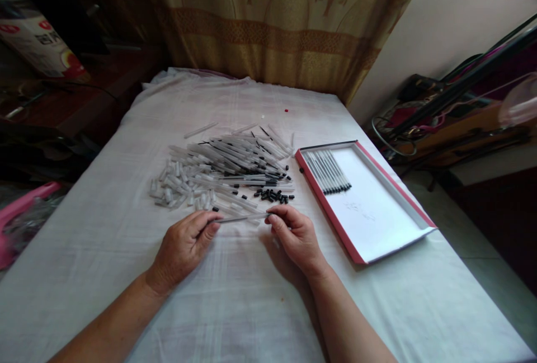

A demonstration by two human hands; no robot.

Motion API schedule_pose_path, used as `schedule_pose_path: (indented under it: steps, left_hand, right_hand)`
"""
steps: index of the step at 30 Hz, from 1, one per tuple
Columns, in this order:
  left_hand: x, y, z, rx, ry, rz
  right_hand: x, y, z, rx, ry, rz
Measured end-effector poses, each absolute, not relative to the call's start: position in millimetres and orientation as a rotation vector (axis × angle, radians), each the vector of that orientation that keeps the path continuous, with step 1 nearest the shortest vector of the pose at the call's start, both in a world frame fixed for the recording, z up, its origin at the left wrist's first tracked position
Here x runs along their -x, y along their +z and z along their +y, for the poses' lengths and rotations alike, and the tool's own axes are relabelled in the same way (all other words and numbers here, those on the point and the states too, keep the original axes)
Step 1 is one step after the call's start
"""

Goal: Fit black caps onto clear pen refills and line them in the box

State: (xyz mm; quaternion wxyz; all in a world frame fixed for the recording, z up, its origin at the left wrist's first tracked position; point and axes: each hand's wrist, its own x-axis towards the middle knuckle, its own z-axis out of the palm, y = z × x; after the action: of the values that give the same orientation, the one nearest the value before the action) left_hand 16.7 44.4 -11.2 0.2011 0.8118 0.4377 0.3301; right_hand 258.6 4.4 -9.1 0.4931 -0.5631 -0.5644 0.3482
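So you've got one thin tube [241, 218] pinched between both hands, lying pretty much level just above the counter [235, 307]. Your left hand [184, 245] has its grip closed on the one end, thumb and fingertips squeezed narrow around it, and your right hand [293, 234] is doing the same on the other end, so both grips are holding that same tube and nothing else. Whether there's a refill inside it I can't tell, it's too thin and blurry. Just beyond the grip, on the far side of the tube, is the big pile of clear barrels [226, 161], all crisscrossed. The little black plugs [272, 195] are scattered right past your right grip, near but not touching it. The short clear caps [176, 184] sit in a heap beyond your left grip, a bit off to the outside. Out past your right hand is the red-edged tray [377, 240], with a neat row of refills [327, 171] lined up in its far corner, well apart from the grip. The counter has a white cloth over it, both wrists are resting on it, and a gold curtain [272, 27] hangs behind everything.
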Motion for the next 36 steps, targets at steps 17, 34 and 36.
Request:
schedule_pose_path:
  steps: [17,34,36]
  left_hand:
    - [-16.4,-9.3,46.7,-2.115,0.848,1.284]
    - [-17.4,-9.8,47.6,-2.034,0.818,1.341]
    - [-17.4,-8.8,47.7,-2.061,0.79,1.326]
  right_hand:
    - [-253.1,-9.8,4.7,1.324,0.98,-1.187]
    - [-250.6,-8.3,5.2,1.34,1.01,-1.154]
    - [-250.6,-7.9,5.5,1.334,1.012,-1.145]
